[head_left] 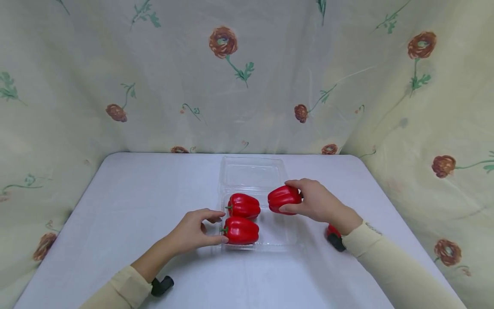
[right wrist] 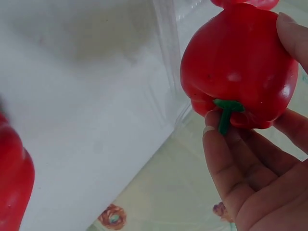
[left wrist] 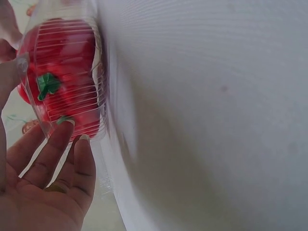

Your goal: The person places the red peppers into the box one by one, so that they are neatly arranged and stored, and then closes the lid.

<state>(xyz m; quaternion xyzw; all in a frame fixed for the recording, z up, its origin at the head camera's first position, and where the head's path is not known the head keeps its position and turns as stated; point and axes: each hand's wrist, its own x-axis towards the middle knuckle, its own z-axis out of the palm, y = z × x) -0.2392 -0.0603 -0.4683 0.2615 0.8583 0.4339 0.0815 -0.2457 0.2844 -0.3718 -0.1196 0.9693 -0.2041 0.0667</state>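
Note:
A clear plastic clamshell container (head_left: pixel 275 245) lies with its lid folded back on the table's far side. Inside its left half are two red bell peppers, a farther one (head_left: pixel 244 205) and a nearer one (head_left: pixel 241 230), green stems facing left. My left hand (head_left: pixel 193 231) holds the container's left wall, thumb by the near corner, fingers against the ribbed side in the left wrist view. Above the container's right part, my right hand (head_left: pixel 318 201) grips a third red bell pepper (right wrist: pixel 238 65), thumb on one side and fingertips by its green stem.
Another red pepper (right wrist: pixel 12 178) lies on the table right of the container, partly hidden by my right forearm in the head view. The white tabletop (head_left: pixel 154 184) ends at a flowered curtain (head_left: pixel 262 107) behind it. A black wrist device (head_left: pixel 162 286) sits on my left wrist.

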